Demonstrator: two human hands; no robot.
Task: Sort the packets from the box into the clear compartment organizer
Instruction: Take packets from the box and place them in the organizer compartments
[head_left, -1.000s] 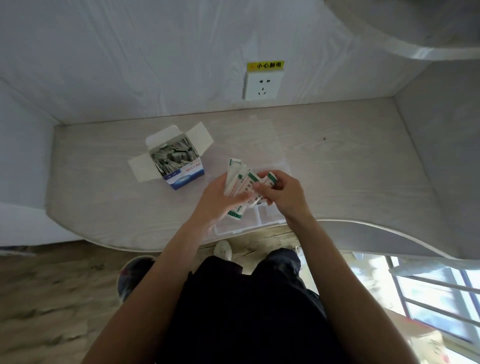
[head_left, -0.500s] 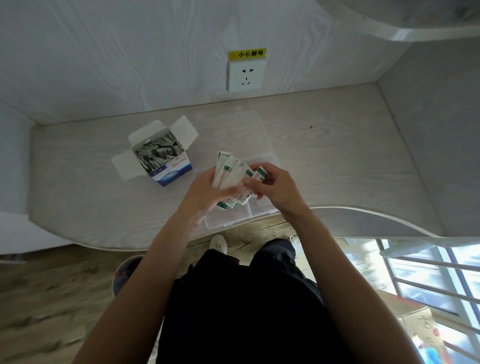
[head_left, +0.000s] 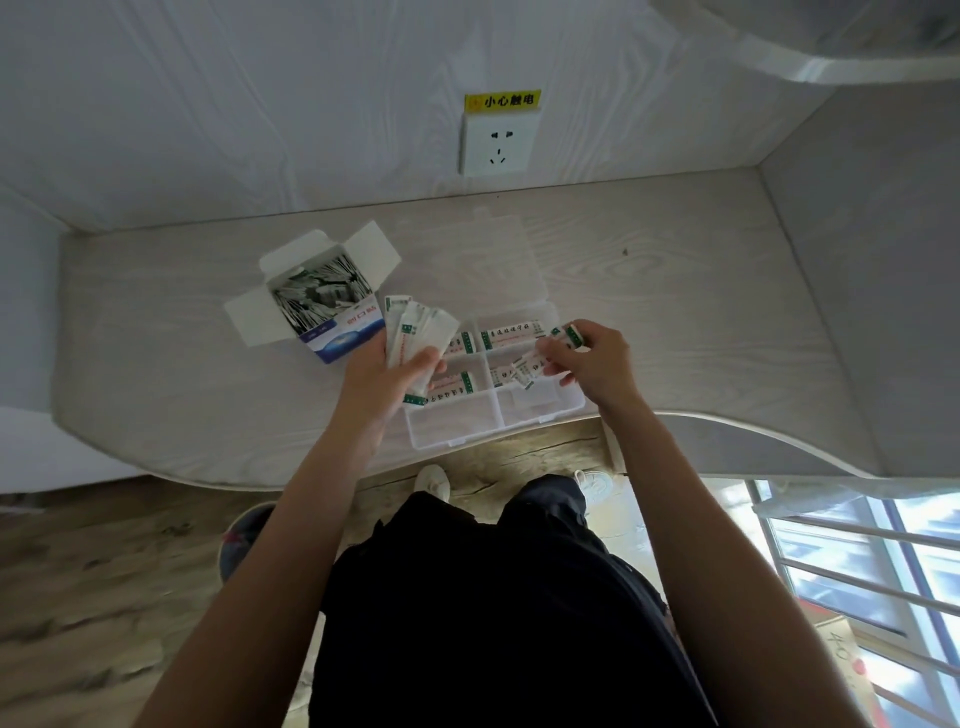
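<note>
The clear compartment organizer (head_left: 457, 434) lies open at the desk's front edge, its lid (head_left: 467, 260) folded back. White packets with green ends lie in its far and middle compartments (head_left: 511, 335). My left hand (head_left: 387, 374) grips a fanned stack of packets (head_left: 415, 332) over the organizer's left side. My right hand (head_left: 592, 364) pinches a packet (head_left: 571, 333) above the right compartments; a second packet (head_left: 527, 370) sits at its fingertips. The open blue-and-white box (head_left: 332, 306) with more packets stands left of the organizer.
A wall socket (head_left: 497, 145) with a yellow label sits on the back wall. A side wall (head_left: 872, 286) closes the desk on the right. A shelf (head_left: 831, 57) hangs at the top right. The desk's front edge (head_left: 753, 431) curves toward me.
My hands have moved apart: the right hand drew a packet off the stack and carried it right, over the organizer. The left hand keeps the stack. The organizer's compartments now show.
</note>
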